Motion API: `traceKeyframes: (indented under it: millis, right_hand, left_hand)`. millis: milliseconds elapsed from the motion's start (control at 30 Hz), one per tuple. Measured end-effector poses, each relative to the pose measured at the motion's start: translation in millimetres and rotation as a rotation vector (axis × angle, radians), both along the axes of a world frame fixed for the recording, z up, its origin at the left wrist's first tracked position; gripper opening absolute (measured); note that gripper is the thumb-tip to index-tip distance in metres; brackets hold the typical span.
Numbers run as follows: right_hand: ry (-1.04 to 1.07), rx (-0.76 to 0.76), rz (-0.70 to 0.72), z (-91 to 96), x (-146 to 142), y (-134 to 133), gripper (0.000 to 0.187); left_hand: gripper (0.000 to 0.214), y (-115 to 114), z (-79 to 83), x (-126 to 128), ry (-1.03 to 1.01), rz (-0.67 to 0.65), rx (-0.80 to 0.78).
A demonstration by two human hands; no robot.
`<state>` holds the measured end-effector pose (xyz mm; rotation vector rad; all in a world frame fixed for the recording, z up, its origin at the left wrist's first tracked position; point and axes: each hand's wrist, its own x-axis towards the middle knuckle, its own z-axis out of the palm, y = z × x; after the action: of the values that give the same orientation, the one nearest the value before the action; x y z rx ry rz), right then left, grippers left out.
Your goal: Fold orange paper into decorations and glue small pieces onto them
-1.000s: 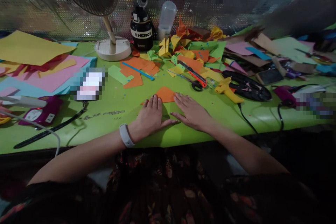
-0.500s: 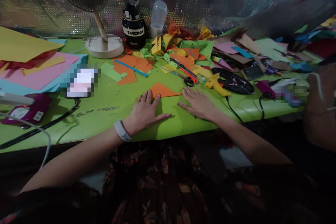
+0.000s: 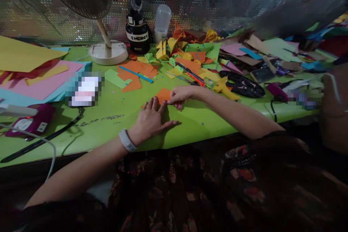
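Note:
A folded piece of orange paper (image 3: 163,95) lies flat on the green table (image 3: 100,130), partly hidden under both hands. My left hand (image 3: 149,117) rests on its near left edge with fingers stretched out and the thumb spread to the right. On that wrist is a pale watch band. My right hand (image 3: 181,96) is curled closed over the paper's right part, its thumb pressed down along the near edge beside my left index finger. Nothing shows inside the curled fingers.
Behind lie paper scraps (image 3: 141,70), a box cutter (image 3: 193,74), a yellow glue gun (image 3: 225,88) and a black tray (image 3: 244,84). A fan (image 3: 108,53), a black bottle (image 3: 137,36) and a phone (image 3: 85,90) stand or lie leftward. Another person's arm (image 3: 334,105) is at far right.
My right hand has moved left across the orange paper and gone from flat and open to curled closed, thumb pressing down. My left hand has stayed in place.

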<state>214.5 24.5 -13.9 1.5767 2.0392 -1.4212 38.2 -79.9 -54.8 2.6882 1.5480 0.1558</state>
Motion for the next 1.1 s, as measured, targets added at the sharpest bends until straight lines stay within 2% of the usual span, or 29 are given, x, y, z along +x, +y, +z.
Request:
traceKeyframes:
  millis: [167, 300, 433, 533, 633, 700, 867, 1000, 1100]
  right_hand:
    - [-0.015, -0.06, -0.008, -6.8, 19, 11, 0.033]
    - [-0.037, -0.073, -0.071, -8.4, 56, 12, 0.034]
    - [-0.133, -0.011, -0.155, -3.5, 98, 10, 0.038]
    - [-0.148, 0.052, -0.197, 5.1, 111, 8, 0.034]
    - [-0.025, 0.111, -0.21, 11.5, 96, 6, 0.034]
    - [0.044, 0.079, -0.146, 11.4, 74, 5, 0.037]
    - [0.015, -0.008, -0.021, -0.6, 24, 7, 0.041]
    - [-0.005, -0.018, 0.006, -11.0, 20, 12, 0.046]
    - [0.008, -0.039, -0.002, -13.6, 24, 14, 0.045]
  left_hand:
    - [0.105, 1, -1.0, 1, 0.015, 0.01, 0.006]
    - [0.104, 1, -1.1, 1, 0.044, 0.006, 0.026]
    - [0.103, 1, -0.7, 1, 0.042, 0.006, 0.049]
    - [0.103, 1, -0.8, 1, 0.047, 0.003, 0.043]
    - [0.104, 2, -0.4, 1, 0.052, 0.005, 0.031]
    - [0.105, 2, 0.8, 1, 0.051, 0.012, 0.02]
    - [0.106, 2, 5.4, 2, 0.078, 0.014, -0.015]
    - [0.11, 1, 6.6, -2, 0.112, 0.038, -0.025]
    - [0.106, -1, 8.0, -19, 0.156, 0.09, -0.055]
